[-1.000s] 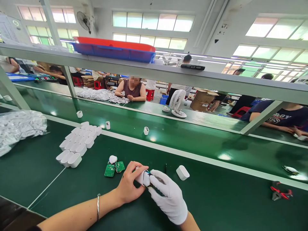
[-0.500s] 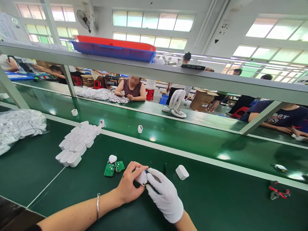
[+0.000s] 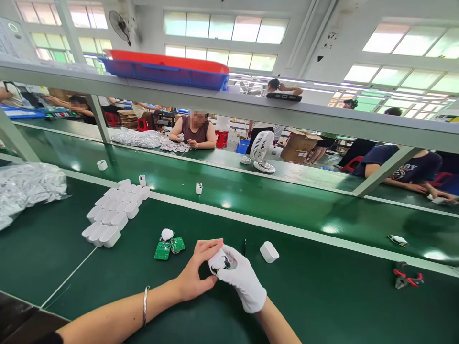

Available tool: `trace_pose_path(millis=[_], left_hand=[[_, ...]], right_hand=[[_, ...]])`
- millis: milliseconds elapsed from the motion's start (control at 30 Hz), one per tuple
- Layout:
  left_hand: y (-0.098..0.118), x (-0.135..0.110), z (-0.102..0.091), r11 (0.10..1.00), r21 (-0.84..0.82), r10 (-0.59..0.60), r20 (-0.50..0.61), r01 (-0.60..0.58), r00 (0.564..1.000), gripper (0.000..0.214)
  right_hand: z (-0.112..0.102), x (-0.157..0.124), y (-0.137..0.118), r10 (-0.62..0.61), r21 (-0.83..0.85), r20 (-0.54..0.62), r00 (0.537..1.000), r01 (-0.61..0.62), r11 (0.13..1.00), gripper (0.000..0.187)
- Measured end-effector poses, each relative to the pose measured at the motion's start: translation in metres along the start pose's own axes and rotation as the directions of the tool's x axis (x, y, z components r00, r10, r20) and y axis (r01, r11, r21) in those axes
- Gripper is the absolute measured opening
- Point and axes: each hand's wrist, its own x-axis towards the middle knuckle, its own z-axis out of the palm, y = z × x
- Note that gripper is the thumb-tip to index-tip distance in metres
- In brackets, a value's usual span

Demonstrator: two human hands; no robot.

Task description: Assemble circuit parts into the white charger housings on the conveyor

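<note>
My left hand point(image 3: 195, 272), bare with a silver bangle on the wrist, is closed around the left side of a white plastic housing point(image 3: 215, 262). Its open end is turned up toward me, showing wires and part of a circuit board inside. My right hand point(image 3: 242, 277), in a white glove, grips the other side, its thumb at the opening; the fingers partly hide the housing. Left of my hands lie several green circuit boards point(image 3: 163, 250) with a white-topped part point(image 3: 167, 234). A white empty-looking housing point(image 3: 269, 252) rests to the right, beside a thin dark tool point(image 3: 245, 247).
Rows of white housings point(image 3: 109, 215) stand at left, near a plastic bag point(image 3: 32, 191) of white parts. Small white units point(image 3: 199, 188) sit on the green belt point(image 3: 287, 210). Red-handled pliers point(image 3: 408, 276) lie at right. A shelf point(image 3: 244, 102) crosses above; people work opposite.
The housing has tipped so its open end faces me more, and my gloved fingers have moved from its opening to around its side. Units on the belt have shifted left.
</note>
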Motion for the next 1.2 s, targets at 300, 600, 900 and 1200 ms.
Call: trace_pose_path(millis=[300, 600, 900, 1200], left_hand=[[-0.008, 0.009, 0.01, 0.81, -0.48, -0.403, -0.042, 0.336, 0.914, 0.055], [-0.014, 0.011, 0.005, 0.771, -0.456, -0.515, -0.036, 0.444, 0.857, 0.045], [-0.011, 0.006, -0.001, 0.954, 0.252, -0.181, 0.05, 0.163, 0.982, 0.047], [-0.02, 0.008, -0.001, 0.885, 0.447, -0.175, 0.055, 0.133, 0.983, 0.031]], right_hand=[[0.0, 0.003, 0.003, -0.022, -0.03, -0.204, 0.979, 0.017, 0.999, 0.035], [-0.011, 0.006, -0.003, 0.206, 0.022, -0.069, 0.976, -0.205, 0.979, 0.032], [-0.016, 0.005, 0.006, 0.253, -0.283, -0.151, 0.955, -0.287, 0.915, 0.035], [-0.043, 0.008, -0.009, -0.079, -0.818, -0.489, 0.869, -0.425, 0.388, 0.025]])
